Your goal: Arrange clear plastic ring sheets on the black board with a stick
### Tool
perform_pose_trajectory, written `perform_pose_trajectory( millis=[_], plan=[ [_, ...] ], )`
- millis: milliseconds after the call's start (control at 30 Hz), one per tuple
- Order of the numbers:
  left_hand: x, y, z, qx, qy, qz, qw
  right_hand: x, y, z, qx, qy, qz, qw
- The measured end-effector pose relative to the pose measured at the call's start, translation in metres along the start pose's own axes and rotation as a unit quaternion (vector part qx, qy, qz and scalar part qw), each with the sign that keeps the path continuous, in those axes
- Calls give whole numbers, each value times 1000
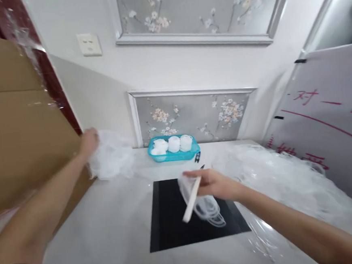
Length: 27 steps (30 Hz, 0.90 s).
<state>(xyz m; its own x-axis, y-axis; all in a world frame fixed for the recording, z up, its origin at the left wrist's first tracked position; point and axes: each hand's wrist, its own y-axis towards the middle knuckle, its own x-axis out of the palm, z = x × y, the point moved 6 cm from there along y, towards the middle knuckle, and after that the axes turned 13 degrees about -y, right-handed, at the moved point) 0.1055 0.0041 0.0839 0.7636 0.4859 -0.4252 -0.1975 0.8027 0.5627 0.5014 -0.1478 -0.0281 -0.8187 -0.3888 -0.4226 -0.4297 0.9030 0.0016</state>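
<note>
My right hand [214, 182] is over the black mat [171, 222] and grips a pale flat stick [192, 200] together with a piece of clear thin plastic [206, 209] that hangs from it. My left hand [89, 142] reaches far to the left and touches a crumpled heap of white translucent plastic [112, 155] against the wall; whether its fingers close on the heap is blurred. A turquoise basket [174, 154] with three white rolls [173, 143] stands at the back by the wall.
A large brown cardboard sheet [13, 120] leans at the left. A big pile of clear plastic film [277, 177] covers the right side of the white table [111, 234]. A whiteboard with red writing [327, 124] stands at the right. A small dark object [197, 157] lies by the basket.
</note>
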Motion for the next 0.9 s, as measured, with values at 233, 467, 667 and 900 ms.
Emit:
perform_pose_trajectory(
  millis=[233, 467, 667, 900],
  plan=[
    [60, 23, 51, 62, 98, -69, 991, -40, 13, 49, -9, -206, -19, 978],
    [202, -186, 114, 280, 19, -419, 864, -126, 34, 134, 193, -527, 111, 820],
    [260, -243, 113, 266, -54, -475, 837, -168, 20, 163, 305, -554, 139, 762],
    [262, -224, 101, 215, -79, -450, 863, -192, 24, 151, 341, -520, 174, 764]
  ],
)
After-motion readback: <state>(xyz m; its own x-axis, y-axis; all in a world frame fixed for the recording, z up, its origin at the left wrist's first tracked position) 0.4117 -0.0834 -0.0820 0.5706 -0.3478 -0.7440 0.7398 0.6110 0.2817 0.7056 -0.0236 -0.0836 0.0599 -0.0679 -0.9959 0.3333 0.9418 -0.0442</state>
